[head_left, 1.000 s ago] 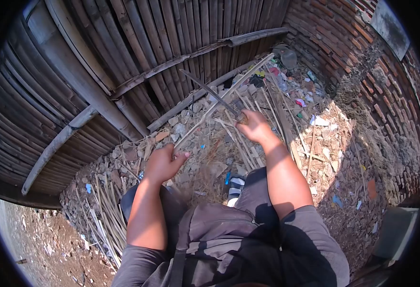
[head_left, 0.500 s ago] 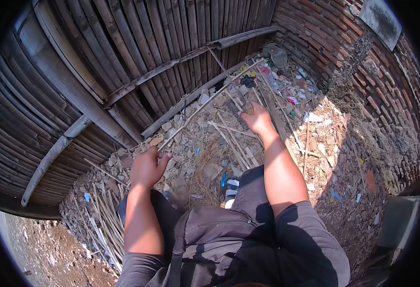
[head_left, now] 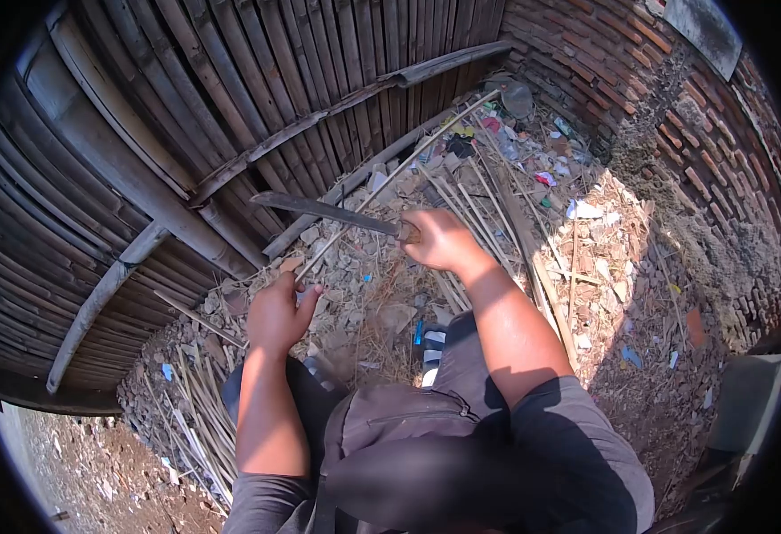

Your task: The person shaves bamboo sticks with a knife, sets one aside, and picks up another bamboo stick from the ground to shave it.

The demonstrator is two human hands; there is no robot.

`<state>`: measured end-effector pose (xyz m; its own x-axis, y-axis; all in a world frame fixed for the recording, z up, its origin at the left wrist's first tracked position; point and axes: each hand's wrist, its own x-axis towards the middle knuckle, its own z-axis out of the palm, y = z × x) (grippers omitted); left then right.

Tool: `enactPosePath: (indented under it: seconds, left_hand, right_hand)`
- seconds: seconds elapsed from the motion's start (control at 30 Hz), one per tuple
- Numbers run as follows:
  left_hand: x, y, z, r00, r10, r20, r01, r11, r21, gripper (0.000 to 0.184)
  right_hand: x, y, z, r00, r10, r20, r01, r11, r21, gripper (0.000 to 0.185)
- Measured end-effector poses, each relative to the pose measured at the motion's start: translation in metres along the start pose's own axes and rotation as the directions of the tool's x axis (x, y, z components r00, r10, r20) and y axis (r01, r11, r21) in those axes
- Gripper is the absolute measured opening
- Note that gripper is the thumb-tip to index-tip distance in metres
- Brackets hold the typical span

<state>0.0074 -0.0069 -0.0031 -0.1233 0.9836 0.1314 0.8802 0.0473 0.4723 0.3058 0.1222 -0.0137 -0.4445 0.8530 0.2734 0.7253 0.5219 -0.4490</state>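
A long thin bamboo strip (head_left: 417,153) slants from the lower left up toward the corner, its near end held in my left hand (head_left: 276,313). The fingers of that hand are wrapped round the strip, with the thumb lying to the right. My right hand (head_left: 439,240) grips the wooden handle of a machete (head_left: 328,212). The dark blade points left and crosses the strip in view, its tip near the bamboo wall; whether blade and strip touch, I cannot tell.
A bamboo-slat wall (head_left: 319,53) runs along the left and back, meeting a brick wall (head_left: 586,62) at the right. More bamboo strips (head_left: 196,405) lie at the lower left, and others on the rubble ahead. Coloured litter (head_left: 546,179) lies near the corner.
The machete first swung away toward the upper right, then came back left across the strip. My left hand has shifted slightly left with the strip still in it.
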Motion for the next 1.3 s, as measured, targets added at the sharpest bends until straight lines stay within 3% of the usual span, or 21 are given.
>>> enactPosePath:
  seconds: [0.07, 0.13, 0.17, 0.27, 0.3, 0.4, 0.47, 0.53, 0.6, 0.63, 0.73, 0.8, 0.83, 0.97, 1.07, 1.1, 1.13, 1.17, 1.23, 1.3]
  left_hand:
    - [0.002, -0.01, -0.001, 1.0, 0.016, -0.024, -0.015, 1.0, 0.023, 0.048]
    - [0.003, -0.012, -0.003, 1.0, 0.005, -0.029, -0.004, 1.0, 0.017, 0.048]
    - [0.003, -0.012, -0.003, 1.0, 0.002, -0.028, -0.002, 1.0, 0.014, 0.048]
    - [0.006, -0.007, 0.003, 0.996, 0.055, -0.07, -0.054, 0.998, 0.011, 0.045]
    - [0.007, -0.004, 0.003, 0.997, 0.05, -0.061, -0.05, 0.999, 0.002, 0.045]
    - [0.007, 0.0, 0.005, 0.998, 0.041, -0.048, -0.041, 0.999, -0.011, 0.044]
    - [0.007, -0.003, 0.012, 0.997, 0.051, -0.065, -0.051, 0.999, -0.003, 0.044]
    - [0.004, -0.002, 0.01, 0.999, 0.03, -0.025, -0.029, 1.0, 0.002, 0.045]
    - [0.004, -0.003, 0.009, 1.0, 0.025, -0.019, -0.025, 1.0, 0.018, 0.045]
    - [0.003, -0.005, 0.008, 0.999, 0.031, -0.032, -0.03, 0.999, 0.031, 0.045]
    - [0.003, -0.012, 0.008, 0.998, 0.043, -0.055, -0.04, 0.997, 0.069, 0.046]
    - [0.005, -0.01, 0.005, 0.998, 0.031, -0.046, -0.028, 0.997, 0.07, 0.046]
    - [0.005, -0.006, 0.001, 1.0, 0.014, -0.025, -0.013, 0.998, 0.061, 0.046]
    - [0.007, 0.007, -0.001, 0.998, -0.03, 0.048, 0.028, 0.998, 0.05, 0.047]
    - [0.007, 0.005, 0.009, 0.999, 0.034, 0.02, -0.034, 0.999, -0.003, 0.048]
    - [0.006, 0.006, 0.009, 0.999, 0.042, 0.035, -0.042, 0.999, 0.001, 0.048]
    - [0.005, 0.007, 0.01, 0.998, 0.05, 0.05, -0.05, 0.999, 0.007, 0.048]
    - [0.005, 0.007, 0.011, 0.996, 0.061, 0.064, -0.062, 0.998, 0.014, 0.049]
    - [0.003, 0.003, 0.011, 0.994, 0.05, 0.096, -0.051, 0.999, 0.011, 0.049]
    - [0.001, 0.001, 0.01, 0.994, 0.041, 0.106, -0.04, 0.999, -0.007, 0.049]
  right_hand:
    - [0.007, 0.045, 0.002, 0.986, 0.081, -0.146, -0.086, 0.996, -0.024, 0.045]
    - [0.004, 0.052, -0.016, 0.922, 0.323, -0.215, -0.307, 0.946, 0.107, 0.048]
    - [0.001, 0.066, -0.014, 0.911, 0.366, -0.19, -0.317, 0.917, 0.244, 0.049]
    - [-0.006, 0.062, -0.014, 0.907, 0.37, -0.201, -0.323, 0.918, 0.231, 0.048]
    - [-0.007, 0.067, -0.002, 0.927, 0.279, -0.25, -0.209, 0.939, 0.273, 0.045]
    - [-0.01, 0.024, -0.001, 0.979, 0.127, -0.159, -0.117, 0.991, 0.071, 0.042]
    - [-0.013, -0.001, 0.008, 0.991, -0.054, -0.12, 0.053, 0.998, -0.014, 0.041]
    - [-0.005, -0.028, -0.001, 0.981, 0.014, 0.194, 0.001, 0.997, -0.074, 0.043]
    - [-0.004, -0.04, -0.003, 0.966, -0.025, 0.258, 0.053, 0.993, -0.104, 0.045]
    - [-0.008, -0.033, -0.001, 0.988, -0.039, 0.148, 0.047, 0.997, -0.054, 0.048]
    - [0.0, 0.01, -0.002, 0.998, 0.068, -0.003, -0.068, 0.998, -0.006, 0.05]
    - [0.004, 0.032, -0.013, 0.959, 0.278, -0.056, -0.268, 0.953, 0.143, 0.051]
    - [0.003, 0.029, -0.029, 0.906, 0.424, 0.008, -0.42, 0.893, 0.161, 0.055]
    - [-0.006, 0.071, -0.004, 0.927, 0.329, -0.182, -0.296, 0.937, 0.187, 0.059]
    - [-0.008, 0.05, 0.005, 0.982, 0.072, -0.176, -0.066, 0.997, 0.04, 0.055]
    - [-0.005, 0.02, -0.007, 0.99, 0.142, -0.012, -0.141, 0.987, 0.07, 0.051]
    - [-0.009, 0.022, 0.015, 0.992, -0.025, -0.121, 0.02, 0.999, -0.04, 0.049]
    - [-0.007, 0.0, 0.008, 0.997, 0.043, 0.068, -0.038, 0.997, -0.062, 0.049]
    - [-0.005, -0.029, -0.009, 0.956, 0.109, 0.271, -0.083, 0.991, -0.106, 0.051]
    - [-0.001, -0.033, -0.011, 0.944, 0.098, 0.315, -0.059, 0.989, -0.132, 0.052]
